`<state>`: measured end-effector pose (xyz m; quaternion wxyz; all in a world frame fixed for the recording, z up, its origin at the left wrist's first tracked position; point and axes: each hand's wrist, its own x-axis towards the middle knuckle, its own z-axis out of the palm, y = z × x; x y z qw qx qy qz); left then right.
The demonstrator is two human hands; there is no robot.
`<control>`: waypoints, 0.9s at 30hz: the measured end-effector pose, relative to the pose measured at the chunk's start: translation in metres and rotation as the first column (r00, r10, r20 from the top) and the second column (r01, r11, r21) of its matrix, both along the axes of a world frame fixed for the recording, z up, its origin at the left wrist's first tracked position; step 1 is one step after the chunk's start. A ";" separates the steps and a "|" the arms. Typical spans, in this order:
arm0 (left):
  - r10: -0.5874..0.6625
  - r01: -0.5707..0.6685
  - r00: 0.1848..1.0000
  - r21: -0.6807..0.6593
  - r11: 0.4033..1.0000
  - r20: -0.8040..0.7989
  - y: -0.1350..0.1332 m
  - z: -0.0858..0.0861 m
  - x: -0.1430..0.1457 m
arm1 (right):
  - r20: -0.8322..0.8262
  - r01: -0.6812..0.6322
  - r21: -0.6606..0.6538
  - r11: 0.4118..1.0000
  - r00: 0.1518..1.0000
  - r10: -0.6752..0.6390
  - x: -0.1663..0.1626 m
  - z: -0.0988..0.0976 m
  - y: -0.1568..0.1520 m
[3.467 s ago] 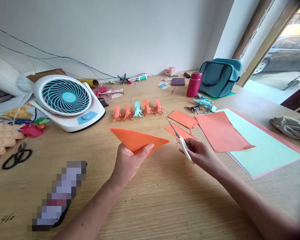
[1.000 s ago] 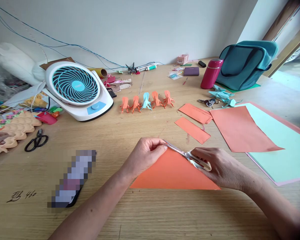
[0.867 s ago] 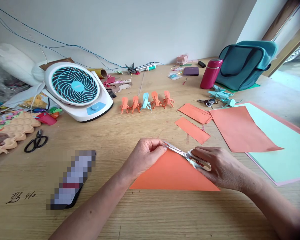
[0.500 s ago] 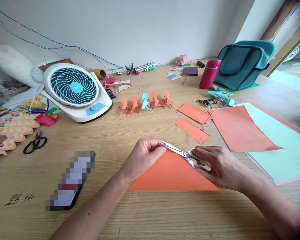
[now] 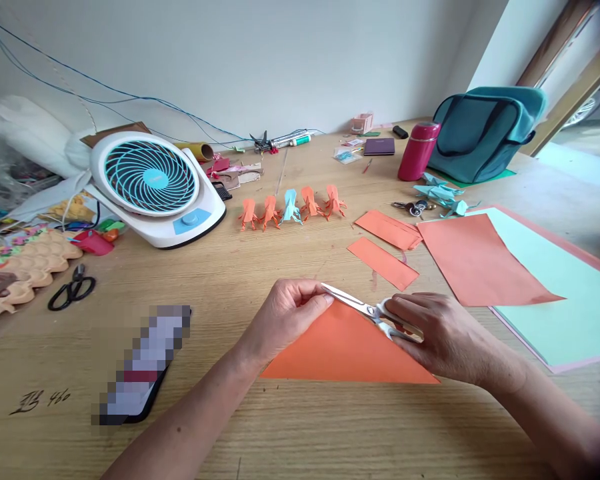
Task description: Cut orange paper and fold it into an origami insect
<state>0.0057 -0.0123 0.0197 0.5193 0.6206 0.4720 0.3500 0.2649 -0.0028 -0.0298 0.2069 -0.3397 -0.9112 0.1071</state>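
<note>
An orange paper folded into a triangle (image 5: 343,347) lies flat on the wooden table (image 5: 300,427) in front of me. My left hand (image 5: 287,317) is closed, its fingertips pinching down the triangle's top corner. My right hand (image 5: 437,333) grips white-handled scissors (image 5: 367,311) and lies on the paper's right side. The blades lie along the triangle's upper right edge, their tips touching my left fingers.
Orange strips (image 5: 383,263) and large orange (image 5: 475,260) and mint sheets (image 5: 555,280) lie to the right. A row of small folded paper figures (image 5: 293,207), a desk fan (image 5: 153,187), black scissors (image 5: 71,291), a red bottle (image 5: 415,152) and a teal bag (image 5: 485,130) stand farther back.
3.5 s ago the triangle was held up in my left hand; it now lies flat under both hands. Over the last second the hands and scissors have hardly moved.
</note>
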 end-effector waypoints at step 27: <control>0.498 0.203 0.829 0.966 0.160 -0.256 -0.010 -0.004 -0.005 | -0.496 0.000 -0.794 0.608 0.577 -0.649 -0.032 0.015 -0.012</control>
